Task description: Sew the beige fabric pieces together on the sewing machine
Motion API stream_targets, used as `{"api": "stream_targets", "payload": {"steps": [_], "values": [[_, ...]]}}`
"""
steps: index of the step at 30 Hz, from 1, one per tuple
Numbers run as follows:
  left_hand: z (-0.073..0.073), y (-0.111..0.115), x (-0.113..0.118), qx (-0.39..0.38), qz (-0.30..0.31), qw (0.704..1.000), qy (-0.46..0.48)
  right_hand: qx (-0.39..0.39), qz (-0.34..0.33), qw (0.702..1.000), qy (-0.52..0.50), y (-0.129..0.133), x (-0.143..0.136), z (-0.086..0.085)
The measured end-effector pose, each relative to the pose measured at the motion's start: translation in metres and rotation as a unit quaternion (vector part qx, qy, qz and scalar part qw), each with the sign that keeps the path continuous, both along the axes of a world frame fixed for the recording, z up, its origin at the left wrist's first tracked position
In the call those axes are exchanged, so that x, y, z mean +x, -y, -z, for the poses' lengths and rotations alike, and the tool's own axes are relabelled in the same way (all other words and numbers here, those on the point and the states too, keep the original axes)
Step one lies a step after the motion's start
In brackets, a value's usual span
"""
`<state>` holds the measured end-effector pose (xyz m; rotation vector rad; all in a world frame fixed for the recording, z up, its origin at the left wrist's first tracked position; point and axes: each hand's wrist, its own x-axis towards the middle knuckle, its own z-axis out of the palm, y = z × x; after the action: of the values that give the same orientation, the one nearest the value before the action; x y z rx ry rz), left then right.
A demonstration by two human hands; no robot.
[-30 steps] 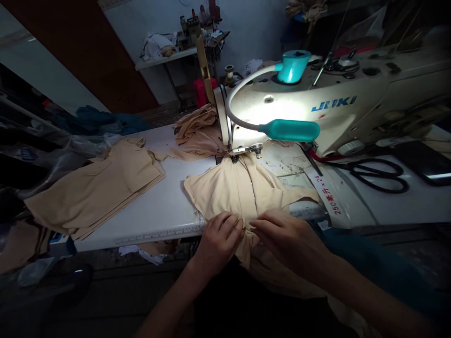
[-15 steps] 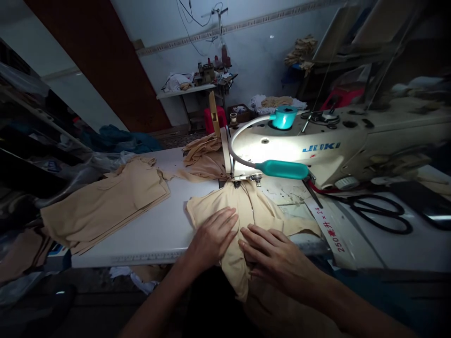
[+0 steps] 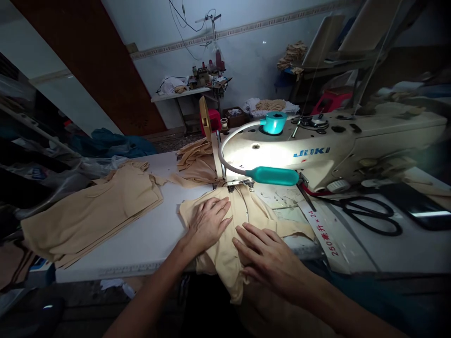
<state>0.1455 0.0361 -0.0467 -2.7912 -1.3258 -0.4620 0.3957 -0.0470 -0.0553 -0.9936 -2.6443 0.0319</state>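
Note:
A beige piece of fabric [image 3: 225, 244] lies at the front of the sewing machine [image 3: 317, 145], its far edge under the presser foot [image 3: 231, 188]. My left hand [image 3: 210, 221] rests flat on the fabric's left part, fingers stretched toward the foot. On the right part lies my right hand [image 3: 269, 256], its fingers slightly spread and pressing the cloth. Both hands are open. The fabric's near end hangs over the table edge. A teal lamp [image 3: 275, 175] on a bent neck lights the needle area.
A stack of beige fabric pieces [image 3: 95, 206] lies on the white table [image 3: 169, 234] at left. Bunched brown fabric [image 3: 197, 162] sits behind the needle area. To the right are a black cable loop [image 3: 373, 216] and a dark phone-like slab [image 3: 416, 206]. Another machine [image 3: 202, 77] stands behind.
My left hand has shifted slightly forward on the fabric, toward the presser foot. My right hand stays about where it was on the cloth. The whole view has turned a little.

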Motion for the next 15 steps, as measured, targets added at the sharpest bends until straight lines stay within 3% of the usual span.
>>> {"api": "stream_targets", "payload": {"steps": [5, 9, 12, 15], "values": [[-0.008, 0.028, 0.009, 0.034, 0.028, 0.999, 0.019, -0.012, 0.008, 1.0, 0.001, 0.0, -0.001, 0.003], [-0.004, 0.057, 0.014, 0.035, 0.007, 0.999, 0.033, -0.022, 0.014, 1.0, -0.005, -0.007, 0.0, 0.006], [0.006, 0.058, 0.011, 0.042, 0.002, 0.999, 0.015, -0.024, 0.015, 0.999, -0.02, -0.02, 0.002, 0.006], [0.013, 0.045, 0.007, 0.033, 0.004, 0.999, 0.005, -0.02, 0.025, 0.999, -0.029, -0.032, 0.002, 0.006]]}}
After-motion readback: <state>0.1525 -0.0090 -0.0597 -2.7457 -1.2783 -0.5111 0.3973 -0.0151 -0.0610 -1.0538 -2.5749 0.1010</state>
